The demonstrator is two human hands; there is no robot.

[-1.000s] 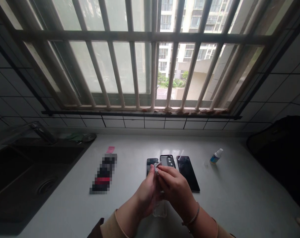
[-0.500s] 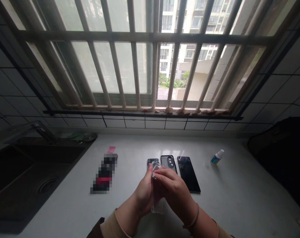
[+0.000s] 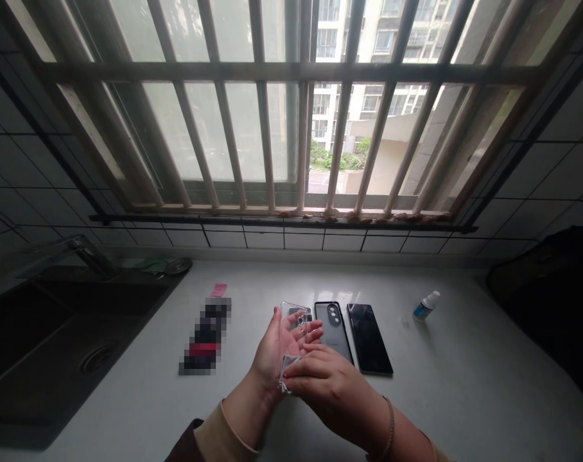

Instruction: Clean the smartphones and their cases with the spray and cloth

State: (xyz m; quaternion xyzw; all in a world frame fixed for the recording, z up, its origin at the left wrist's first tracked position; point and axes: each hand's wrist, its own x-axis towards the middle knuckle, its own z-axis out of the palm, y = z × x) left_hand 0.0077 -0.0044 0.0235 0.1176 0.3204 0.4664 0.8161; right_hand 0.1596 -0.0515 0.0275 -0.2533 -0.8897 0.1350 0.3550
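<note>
A clear phone case [image 3: 287,307] lies along the upturned palm of my left hand [image 3: 267,353]. The thumb grips its left edge and the fingers show through the plastic. My right hand [image 3: 332,378] pinches a small grey cloth [image 3: 290,360] against the lower part of the case. Much of the cloth and the case's lower end are hidden under the right fingers. Just beyond my hands are a dark-rimmed phone case [image 3: 330,330] with a camera cutout and a black phone [image 3: 370,339], side by side. Another dark flat item is partly covered by the clear case.
A small white-capped bottle [image 3: 426,306] stands at the right on the white counter [image 3: 445,398]. To the left are a blurred-out dark item [image 3: 205,337] and a pink slip [image 3: 219,290]. A sink [image 3: 79,321] with a faucet fills the far left; a dark bag-like shape [image 3: 551,308] stands far right.
The clear case has tilted from edge-on to flat on my left palm, and the left fingers have spread behind it. My right hand has moved down toward me with the cloth.
</note>
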